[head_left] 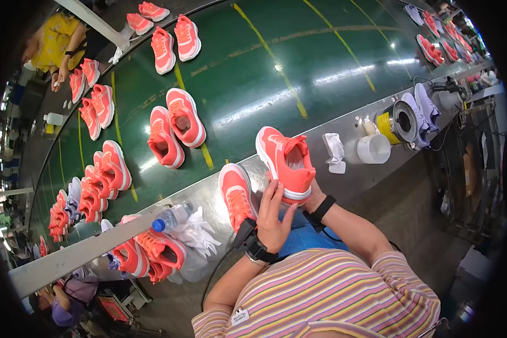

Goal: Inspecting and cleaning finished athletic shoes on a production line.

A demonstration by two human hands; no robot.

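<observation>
Green conveyor surface (pixel 236 73), marked with yellow lines, is curving across the workroom, its far ends blurring toward the dark rim. Along its near edge, a metal ledge (pixel 352 177) is running. Near the person's striped shirt (pixel 332 293), a coral shoe (pixel 284 163) is tilting between 2 hands, its heel facing the body and its underside mostly hiding from view. The left hand (pixel 273 225) is resting against the sole's left edge, fingers straight and close together, thumb standing apart near the heel; whether it is gripping, I cannot tell. The right hand (pixel 315 197) is mostly disappearing behind the shoe, so I cannot tell whether its fingers are spreading or pinching. Just left of the hands, a nearby coral shoe (pixel 236 188) is lying on the ledge, a black wrist device (pixel 256 245) partly covering its lower end. Farther right, a white tub (pixel 373 149) and a yellow-wrapped tin (pixel 387 128) are standing. At lower left, a grey rail (pixel 84 253) is hiding parts of more coral shoes (pixel 166 250). A person in a yellow top (pixel 56 42) is showing at upper left, only partly visible.
</observation>
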